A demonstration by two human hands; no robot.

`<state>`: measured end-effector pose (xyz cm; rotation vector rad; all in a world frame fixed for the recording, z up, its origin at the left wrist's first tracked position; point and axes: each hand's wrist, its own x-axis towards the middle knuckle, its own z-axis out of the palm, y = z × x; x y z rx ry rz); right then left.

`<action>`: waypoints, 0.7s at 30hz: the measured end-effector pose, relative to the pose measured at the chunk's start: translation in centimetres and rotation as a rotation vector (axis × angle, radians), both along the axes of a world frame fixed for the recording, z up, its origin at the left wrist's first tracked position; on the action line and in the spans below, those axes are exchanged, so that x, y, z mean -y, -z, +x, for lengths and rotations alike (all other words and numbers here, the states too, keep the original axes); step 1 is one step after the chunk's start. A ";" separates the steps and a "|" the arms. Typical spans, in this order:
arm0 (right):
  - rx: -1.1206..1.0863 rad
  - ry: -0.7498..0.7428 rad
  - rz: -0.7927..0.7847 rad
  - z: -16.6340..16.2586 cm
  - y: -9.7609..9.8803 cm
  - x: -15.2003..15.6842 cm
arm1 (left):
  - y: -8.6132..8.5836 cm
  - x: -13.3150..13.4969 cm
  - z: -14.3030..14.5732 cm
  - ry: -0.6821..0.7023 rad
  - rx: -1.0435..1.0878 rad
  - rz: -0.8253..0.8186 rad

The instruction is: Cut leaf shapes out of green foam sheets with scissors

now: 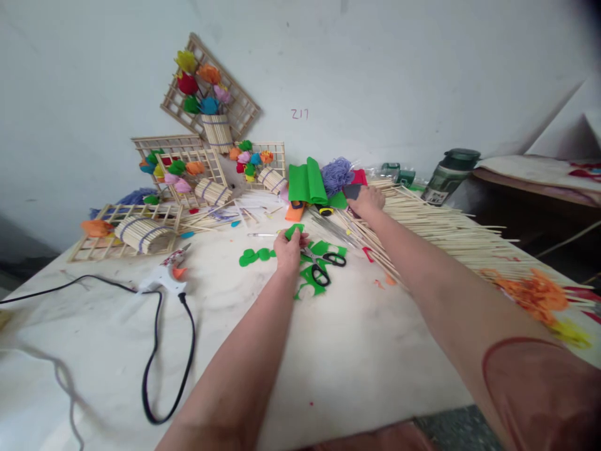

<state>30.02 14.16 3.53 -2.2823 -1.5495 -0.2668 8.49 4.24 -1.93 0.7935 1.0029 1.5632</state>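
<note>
My left hand point(286, 252) is closed on a piece of green felt point(295, 230) above the table. Just right of it lie scissors point(323, 262) with black handles, spread apart on green felt scraps point(337, 248) with round cut-outs. To its left are several small green felt rounds point(251, 255). My right hand point(367, 202) reaches to the back of the table, its fingers closed on a dark grey sheet point(353, 191). Beside that sheet are a bundle of purple yarn point(337, 175) and a folded green felt sheet point(307, 181).
A white glue gun point(164, 275) with a black cord lies left. Stick lattices with felt flowers point(209, 74) stand against the wall; others lie below. Many thin wooden sticks point(436, 228) cover the right side. A dark green bottle point(451, 176) stands behind them, with orange strips point(535, 294) nearer.
</note>
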 end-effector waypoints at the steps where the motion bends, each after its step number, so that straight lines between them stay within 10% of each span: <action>1: 0.029 -0.040 0.021 -0.5 -0.4 0.6 | 0.0 0.0 -0.1 -0.001 0.006 0.001; 11: 0.149 -0.632 -0.501 -7.5 -2.4 10.9 | -0.2 -0.1 -0.7 -0.005 0.124 0.017; 21: 0.233 -0.611 -0.525 -10.2 -1.2 16.6 | -1.0 1.0 -1.7 0.049 0.176 -0.053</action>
